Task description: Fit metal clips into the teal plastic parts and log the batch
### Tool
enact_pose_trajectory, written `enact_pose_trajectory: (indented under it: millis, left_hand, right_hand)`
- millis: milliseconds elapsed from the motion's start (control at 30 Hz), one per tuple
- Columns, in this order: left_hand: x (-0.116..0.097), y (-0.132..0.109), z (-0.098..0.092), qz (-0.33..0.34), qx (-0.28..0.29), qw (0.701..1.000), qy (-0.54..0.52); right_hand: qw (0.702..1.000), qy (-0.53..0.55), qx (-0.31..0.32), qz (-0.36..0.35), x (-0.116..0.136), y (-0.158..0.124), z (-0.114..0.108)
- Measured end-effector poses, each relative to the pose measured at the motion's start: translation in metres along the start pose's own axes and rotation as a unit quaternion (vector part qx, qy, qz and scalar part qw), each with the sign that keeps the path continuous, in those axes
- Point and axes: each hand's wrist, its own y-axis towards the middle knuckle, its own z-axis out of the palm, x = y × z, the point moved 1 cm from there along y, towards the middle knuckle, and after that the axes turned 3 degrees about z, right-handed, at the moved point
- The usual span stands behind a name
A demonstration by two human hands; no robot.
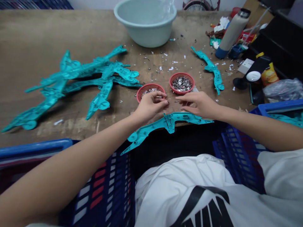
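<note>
A turquoise plastic bow-shaped part (169, 123) lies across the table's front edge, its inner ribs facing up. Above its middle, my left hand (151, 105) is pinched together; whatever its fingertips hold is too small to name. My right hand (200, 103) is closed on a thin metal pin (177, 101), which points left toward the other hand. Just behind my left hand sits a red basket (140, 92) of small metal pieces, partly hidden by the fingers. A second red basket (181, 92), also full of small metal pieces, stands behind my right hand.
Several more turquoise parts (71, 74) are piled at the left, and one (214, 72) lies at the right. A pale green basin (146, 31) stands at the back. Bottle (234, 33) and clutter fill the right. Blue crates (47, 145) flank my lap.
</note>
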Motion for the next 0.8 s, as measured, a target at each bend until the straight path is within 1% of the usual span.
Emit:
enact_pose_trajectory:
  millis: [33, 100, 200, 300, 367, 400, 433, 467, 500, 567, 600, 633, 667, 700, 800]
  left_hand:
    - [-0.001, -0.006, 0.008, -0.009, 0.021, 0.999, -0.049]
    - [-0.003, -0.019, 0.022, -0.023, 0.054, 0.992, -0.113]
    - [-0.004, -0.031, 0.037, -0.063, 0.066, 0.983, -0.158]
    - [0.005, -0.034, 0.044, -0.077, 0.074, 0.980, -0.168]
    - [0.017, -0.034, 0.046, -0.053, 0.077, 0.988, -0.123]
    - [0.024, -0.035, 0.045, -0.025, 0.073, 0.995, -0.065]
    - [0.031, -0.036, 0.044, 0.014, 0.070, 0.997, 0.018]
    - [0.038, -0.037, 0.043, 0.064, 0.076, 0.988, 0.119]
    - [0.043, -0.038, 0.042, 0.118, 0.094, 0.963, 0.222]
    - [0.052, -0.042, 0.039, 0.209, 0.158, 0.884, 0.388]
    - [0.055, -0.043, 0.038, 0.238, 0.190, 0.845, 0.439]
    - [0.056, -0.044, 0.036, 0.257, 0.211, 0.815, 0.474]
    - [0.056, -0.043, 0.035, 0.268, 0.223, 0.794, 0.498]
    - [0.056, -0.043, 0.033, 0.273, 0.227, 0.781, 0.514]
    - [0.053, -0.039, 0.031, 0.281, 0.238, 0.762, 0.533]
  right_hand:
    - [0.999, 0.027, -0.022, -0.020, 0.004, 0.001, -0.002]
    - [0.996, 0.048, -0.033, -0.060, 0.009, 0.002, -0.001]
    - [0.994, 0.048, -0.016, -0.101, 0.009, 0.002, 0.005]
    - [0.993, 0.038, 0.013, -0.108, 0.002, 0.004, 0.011]
    - [0.993, 0.039, 0.043, -0.099, -0.007, 0.006, 0.013]
    - [0.994, 0.040, 0.056, -0.089, -0.013, 0.008, 0.013]
    - [0.994, 0.039, 0.066, -0.075, -0.020, 0.010, 0.013]
    - [0.995, 0.034, 0.075, -0.057, -0.027, 0.012, 0.014]
    - [0.995, 0.024, 0.085, -0.040, -0.034, 0.014, 0.014]
    - [0.994, -0.001, 0.110, -0.026, -0.046, 0.016, 0.016]
    - [0.992, -0.012, 0.125, -0.032, -0.052, 0.017, 0.018]
    - [0.989, -0.018, 0.138, -0.045, -0.056, 0.017, 0.020]
    - [0.987, -0.019, 0.148, -0.064, -0.059, 0.017, 0.021]
    - [0.984, -0.018, 0.153, -0.085, -0.061, 0.016, 0.023]
    - [0.978, -0.012, 0.157, -0.134, -0.062, 0.014, 0.027]
